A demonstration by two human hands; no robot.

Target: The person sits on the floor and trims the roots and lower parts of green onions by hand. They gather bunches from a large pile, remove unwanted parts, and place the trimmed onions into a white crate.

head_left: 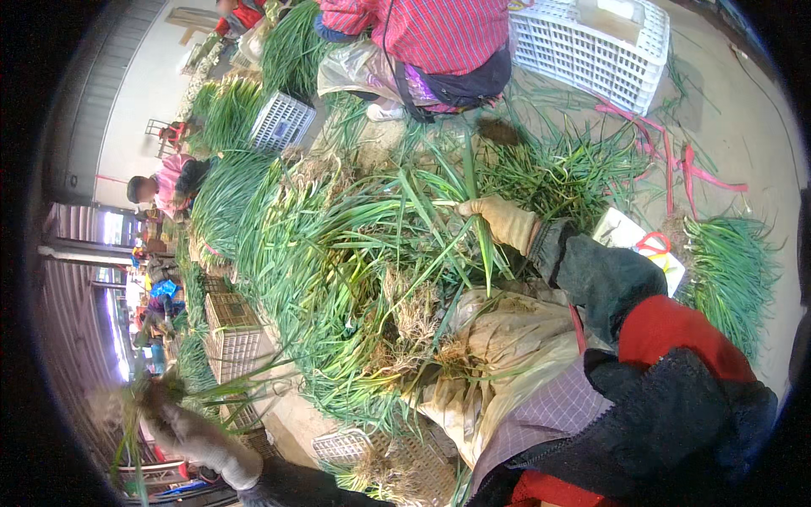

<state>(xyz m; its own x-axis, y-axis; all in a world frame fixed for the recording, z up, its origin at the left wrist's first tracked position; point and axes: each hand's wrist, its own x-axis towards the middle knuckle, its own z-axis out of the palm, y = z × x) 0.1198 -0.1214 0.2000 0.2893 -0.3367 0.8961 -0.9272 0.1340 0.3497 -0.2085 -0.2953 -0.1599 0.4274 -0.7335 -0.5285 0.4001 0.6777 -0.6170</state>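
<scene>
My right hand [504, 223], in a tan work glove, pinches the pale end of a scallion-like green stalk [405, 206] above a large heap of the same greens [317, 266]. Out at the lower left is my left hand [184, 431], in a pale glove and blurred. It grips a bunch of green stalks [130, 431] whose leaves hang down and whose far end is blurred. Against my lap, covered by a soiled clear plastic apron [507, 342], lie stalks with tangled roots [415, 310]. Loose leaves [557, 177] cover the floor beyond my right hand.
A co-worker in a red striped top [437, 38] sits close by, beside a white plastic crate [589, 57]. Pink ribbons [670, 158] and a bundle of greens [728, 279] lie on the floor. More crates [234, 329] stand past the heap, with other people farther off.
</scene>
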